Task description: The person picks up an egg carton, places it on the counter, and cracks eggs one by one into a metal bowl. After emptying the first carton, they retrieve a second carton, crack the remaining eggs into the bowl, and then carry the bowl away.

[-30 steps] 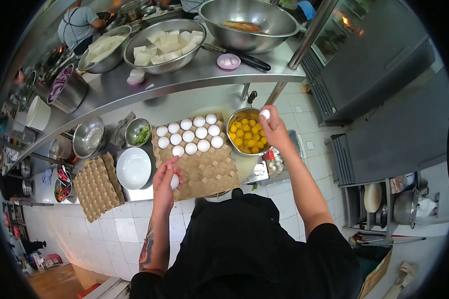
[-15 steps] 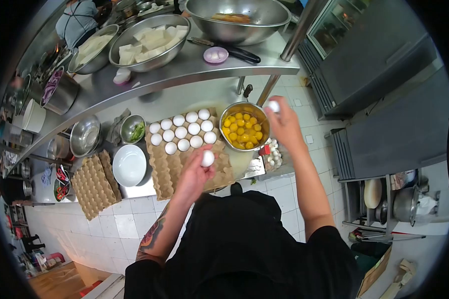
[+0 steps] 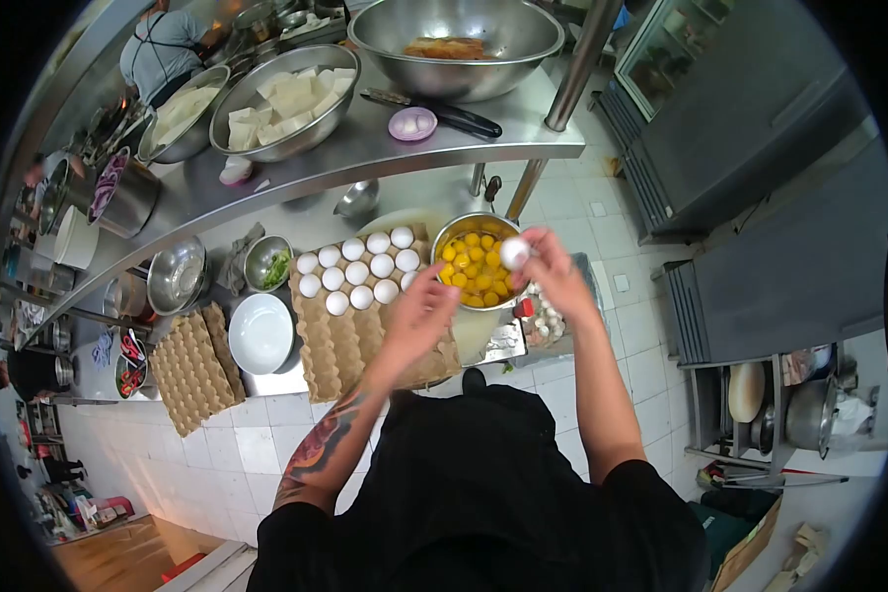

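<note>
My right hand point(image 3: 555, 274) is closed on a white egg point(image 3: 514, 253) above the right side of a steel pot point(image 3: 438, 259). Several yellow yolks point(image 3: 476, 264) lie in clear liquid in the pot. At the pot's left rim is my left hand point(image 3: 424, 314), fingers curled and slightly blurred; what they hold, if anything, is hidden. It hovers over the right part of a cardboard egg tray point(image 3: 335, 345). White eggs point(image 3: 355, 249) fill the tray's far rows, while its near cups are bare.
Left of the tray are a white bowl point(image 3: 260, 333), greens in a small bowl point(image 3: 267, 263) and empty trays point(image 3: 189, 373). White shells point(image 3: 545, 321) lie right of the pot. The raised shelf point(image 3: 395, 153) bears large steel bowls and a knife point(image 3: 459, 118). A person point(image 3: 163, 49) stands far left.
My right hand has moved down and left over the pot with the white egg. My left hand has moved slightly right, towards the pot; the egg seen in it before is no longer visible.
</note>
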